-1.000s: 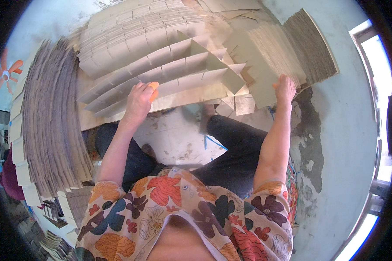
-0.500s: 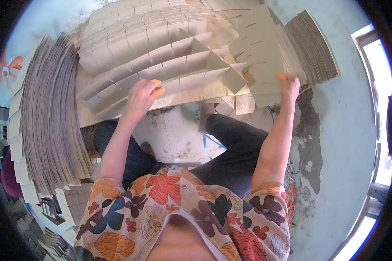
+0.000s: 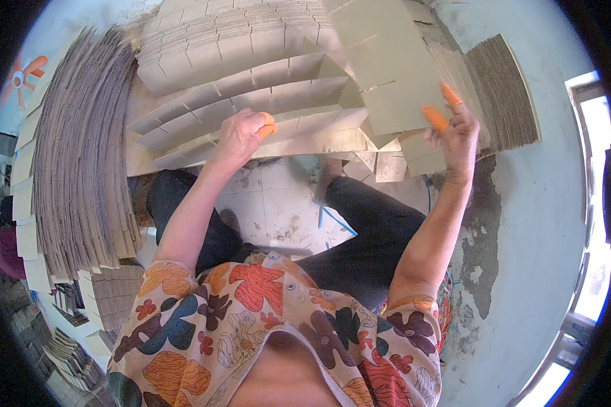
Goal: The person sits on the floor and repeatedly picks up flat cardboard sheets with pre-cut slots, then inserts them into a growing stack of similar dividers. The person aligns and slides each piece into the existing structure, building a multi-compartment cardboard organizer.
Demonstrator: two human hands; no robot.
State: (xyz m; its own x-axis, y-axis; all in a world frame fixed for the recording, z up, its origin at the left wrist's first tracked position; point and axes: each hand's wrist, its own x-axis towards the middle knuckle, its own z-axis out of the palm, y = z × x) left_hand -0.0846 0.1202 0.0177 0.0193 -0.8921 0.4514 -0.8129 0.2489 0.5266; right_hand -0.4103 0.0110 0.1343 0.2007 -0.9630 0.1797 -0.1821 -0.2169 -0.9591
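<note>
Cardboard is everywhere around the seated person. The left hand (image 3: 241, 136), orange caps on its fingertips, is curled down onto the top edge of a row of standing slotted cardboard strips (image 3: 251, 108), gripping one strip. The right hand (image 3: 455, 132), also orange-capped, is raised beside that row and holds a flat slotted cardboard sheet (image 3: 387, 74) by its lower right edge, two fingers spread behind it. Just right of that hand lies a stack of cardboard pieces (image 3: 502, 95); far left of the left hand leans a fanned pile of sheets (image 3: 75, 176).
</note>
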